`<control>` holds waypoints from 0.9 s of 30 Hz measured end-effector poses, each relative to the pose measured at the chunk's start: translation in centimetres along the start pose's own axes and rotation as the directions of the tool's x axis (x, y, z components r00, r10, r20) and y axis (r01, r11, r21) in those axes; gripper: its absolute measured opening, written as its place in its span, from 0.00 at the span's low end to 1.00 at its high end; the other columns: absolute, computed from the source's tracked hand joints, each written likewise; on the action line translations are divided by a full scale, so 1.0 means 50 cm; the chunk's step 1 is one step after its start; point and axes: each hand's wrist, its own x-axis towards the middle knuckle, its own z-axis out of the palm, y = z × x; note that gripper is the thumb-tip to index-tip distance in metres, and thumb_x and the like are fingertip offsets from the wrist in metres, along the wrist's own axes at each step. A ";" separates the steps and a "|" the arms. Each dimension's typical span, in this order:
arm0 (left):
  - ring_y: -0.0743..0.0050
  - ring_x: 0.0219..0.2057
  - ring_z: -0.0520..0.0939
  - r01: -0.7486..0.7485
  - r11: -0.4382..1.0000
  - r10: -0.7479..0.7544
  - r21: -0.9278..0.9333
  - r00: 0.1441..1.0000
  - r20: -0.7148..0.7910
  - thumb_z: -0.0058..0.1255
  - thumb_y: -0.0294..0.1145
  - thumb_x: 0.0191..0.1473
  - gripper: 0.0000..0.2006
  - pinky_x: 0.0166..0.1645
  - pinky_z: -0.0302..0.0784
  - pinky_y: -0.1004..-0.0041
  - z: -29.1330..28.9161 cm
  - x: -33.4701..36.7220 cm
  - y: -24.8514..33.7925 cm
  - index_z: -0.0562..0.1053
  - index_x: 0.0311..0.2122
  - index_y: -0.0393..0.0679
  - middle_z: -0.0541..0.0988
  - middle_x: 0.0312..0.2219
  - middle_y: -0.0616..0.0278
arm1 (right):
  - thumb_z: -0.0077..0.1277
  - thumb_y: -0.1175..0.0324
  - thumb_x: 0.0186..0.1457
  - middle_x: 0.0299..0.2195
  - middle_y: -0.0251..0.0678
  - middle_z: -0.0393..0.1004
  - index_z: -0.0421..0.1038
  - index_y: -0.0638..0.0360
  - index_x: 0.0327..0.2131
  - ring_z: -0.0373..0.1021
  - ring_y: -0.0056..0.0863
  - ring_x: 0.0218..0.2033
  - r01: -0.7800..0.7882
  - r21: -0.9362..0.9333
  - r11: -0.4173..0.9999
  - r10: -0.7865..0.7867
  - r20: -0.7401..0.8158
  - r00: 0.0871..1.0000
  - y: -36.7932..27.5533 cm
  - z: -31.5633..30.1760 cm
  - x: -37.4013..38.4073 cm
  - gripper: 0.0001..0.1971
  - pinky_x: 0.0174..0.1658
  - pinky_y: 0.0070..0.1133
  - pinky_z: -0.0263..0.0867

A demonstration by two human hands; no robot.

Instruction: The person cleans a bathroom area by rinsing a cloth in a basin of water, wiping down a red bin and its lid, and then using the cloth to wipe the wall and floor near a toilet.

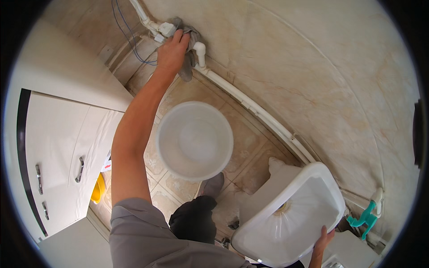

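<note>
My left arm reaches up to the far wall, where my left hand is closed on a crumpled grey cloth. The cloth is pressed against white pipe fittings, and a grey end of it hangs below the fingers. At the lower right, my right hand grips the rim of a white ceramic washbasin; part of this hand is hidden behind the rim. The washbasin has a brass-coloured drain hole. Between the two hands stands a round white plastic tub on the tiled floor.
A white pipe runs along the foot of the marbled wall. White cabinets with metal handles stand at the left, near a yellow container. A green tap sits right of the washbasin. My shoe is beside the tub.
</note>
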 end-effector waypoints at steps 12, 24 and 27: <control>0.47 0.35 0.82 0.446 0.812 -0.559 -0.377 0.780 -0.282 0.59 0.20 0.42 0.14 0.36 0.78 0.58 0.075 -0.130 0.076 0.75 0.38 0.42 0.77 0.36 0.55 | 0.53 0.70 0.55 0.49 0.46 0.74 0.64 0.73 0.57 0.72 0.36 0.48 0.026 -0.027 0.999 -0.025 0.016 1.000 -0.014 -0.008 -0.006 0.27 0.54 0.30 0.66; 0.48 0.54 0.77 0.153 0.914 -0.208 -0.376 0.972 -0.110 0.51 0.14 0.45 0.21 0.58 0.74 0.64 -0.055 -0.014 0.043 0.76 0.49 0.37 0.76 0.55 0.52 | 0.55 0.68 0.55 0.50 0.46 0.74 0.64 0.73 0.58 0.71 0.36 0.48 0.044 -0.015 0.999 -0.044 0.007 0.999 0.002 -0.002 0.003 0.28 0.56 0.31 0.66; 0.49 0.58 0.74 0.104 0.858 -0.093 -0.504 0.995 0.046 0.47 0.11 0.44 0.25 0.62 0.71 0.63 -0.054 -0.018 0.012 0.75 0.50 0.36 0.72 0.59 0.51 | 0.54 0.69 0.55 0.50 0.46 0.74 0.64 0.73 0.58 0.72 0.36 0.48 0.047 -0.023 0.999 -0.047 0.001 0.999 -0.003 0.000 -0.004 0.28 0.56 0.31 0.66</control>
